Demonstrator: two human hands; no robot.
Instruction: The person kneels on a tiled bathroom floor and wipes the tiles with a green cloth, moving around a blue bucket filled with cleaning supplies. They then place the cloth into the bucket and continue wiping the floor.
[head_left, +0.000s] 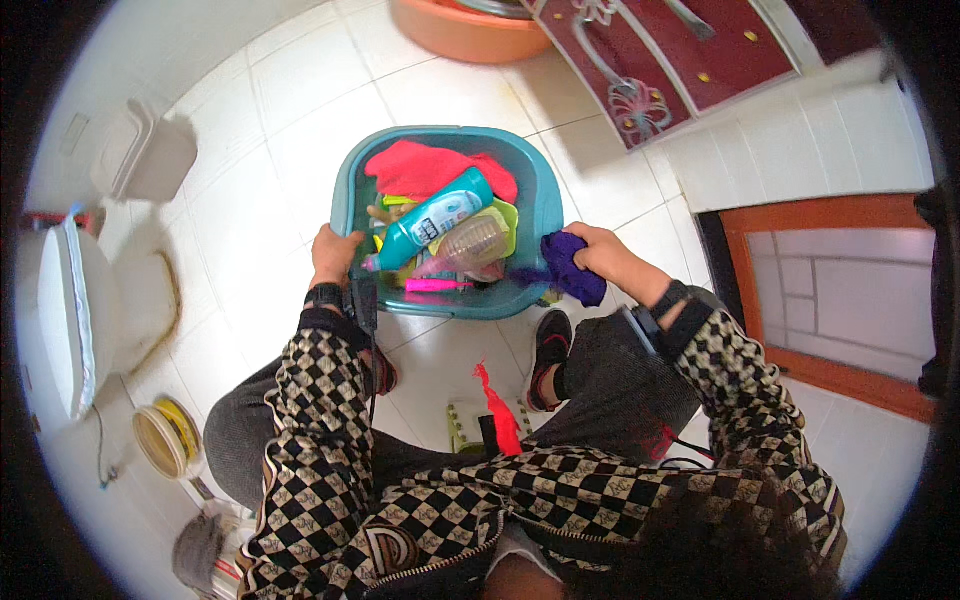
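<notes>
In front of me is a teal plastic basin (480, 307), with my left hand (335, 253) gripping its left rim. My right hand (600, 256) is closed on a bunched purple cloth (574, 274) at the right rim; whether the fingers also grip the rim is hidden. Inside the basin, a teal squeeze bottle (431, 225) with a printed label lies slanted across the pile. Behind it is a bright red cloth (416, 171). A clear plastic bottle (476, 241) rests beside a yellow-green item (509, 219), and a pink handle (433, 286) lies nearest me.
A toilet (67, 315) and a beige bin (157, 165) stand on the left, with a round yellow-sided container (180, 431) nearer me. An orange tub (472, 34) and dark red cabinet (720, 64) are at the far side. An orange-framed door (847, 216) is to the right.
</notes>
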